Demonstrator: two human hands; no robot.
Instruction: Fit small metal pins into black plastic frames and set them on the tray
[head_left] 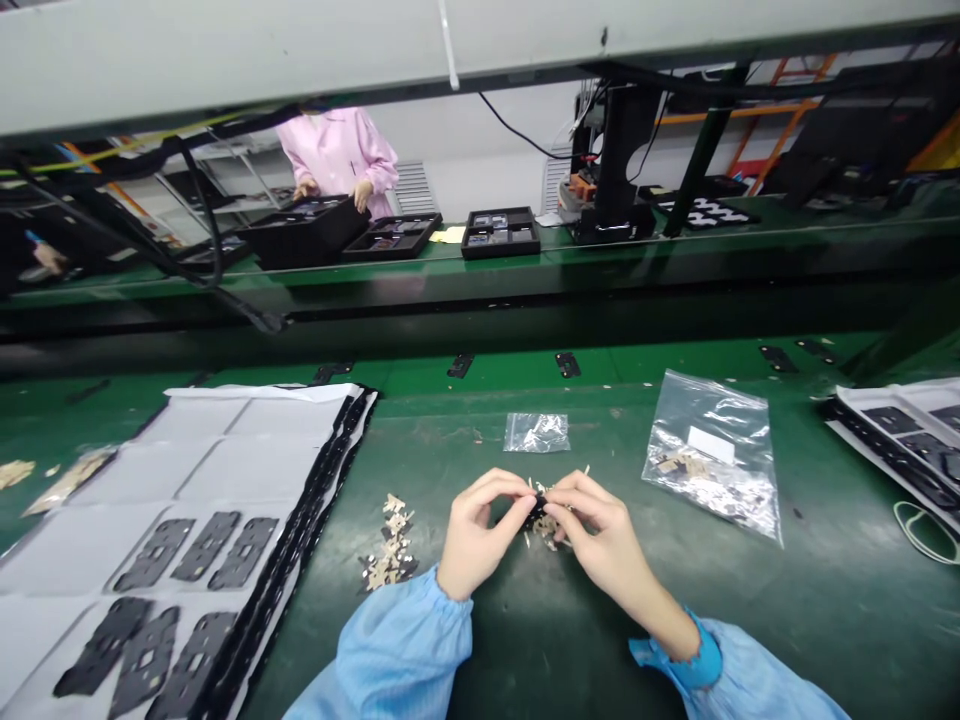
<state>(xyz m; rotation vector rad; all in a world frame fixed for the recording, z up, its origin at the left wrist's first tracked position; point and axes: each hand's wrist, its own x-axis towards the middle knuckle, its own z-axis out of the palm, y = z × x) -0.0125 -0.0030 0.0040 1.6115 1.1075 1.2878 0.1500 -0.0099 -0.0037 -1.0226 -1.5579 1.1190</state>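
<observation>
My left hand (486, 525) and my right hand (600, 530) meet over the green table, thumbs and forefingers pinched together. Between their fingertips is a small black piece (536, 508), mostly covered by the fingers. Just beneath and behind the fingertips lies a heap of small tan and black pieces (550, 535). Left of my left hand, a second pile of such small pieces (391, 545) is spread on the table. A small clear zip bag (537, 433) lies flat beyond my hands. Off to the right rests a larger clear bag (712, 455) with tan pieces inside.
A stack of white-lined trays (202, 450) at left carries several flat black plates (155, 553). Another tray stack (900, 440) stands at right beside a rubber band (926, 532). Black plates (568, 364) lie on the green strip behind. Across it, a person in pink (337, 155) handles black boxes.
</observation>
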